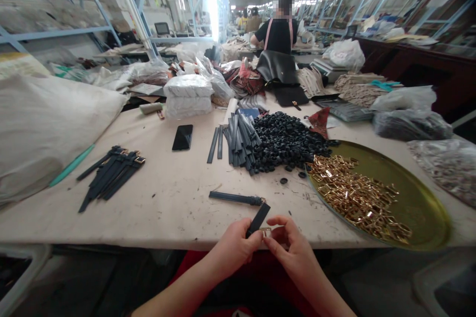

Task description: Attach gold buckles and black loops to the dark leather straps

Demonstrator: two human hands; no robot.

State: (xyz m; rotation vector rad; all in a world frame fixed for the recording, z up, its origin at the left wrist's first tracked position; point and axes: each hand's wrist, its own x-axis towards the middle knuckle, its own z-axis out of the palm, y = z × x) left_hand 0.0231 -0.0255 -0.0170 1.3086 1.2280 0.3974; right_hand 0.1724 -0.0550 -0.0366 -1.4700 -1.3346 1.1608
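Observation:
My left hand [238, 240] is closed on a dark leather strap [259, 218], whose free end points up and away from me. A small gold buckle [266, 231] sits at the strap's near end, between my two hands. The thumb and fingers of my right hand [288, 242] are closed around the buckle's other side. Just beyond them lies a strap with a buckle fitted [236, 198]. To the right, many gold buckles [353, 198] are heaped on a round brass-coloured tray [416, 198].
Behind my hands are a stack of dark strips [240, 141] and a pile of small black loops [290, 138]. Buckled straps [113, 176] lie at left, near a phone [182, 137]. A white sack [48, 124] borders the left side. A person [280, 34] sits farther ahead.

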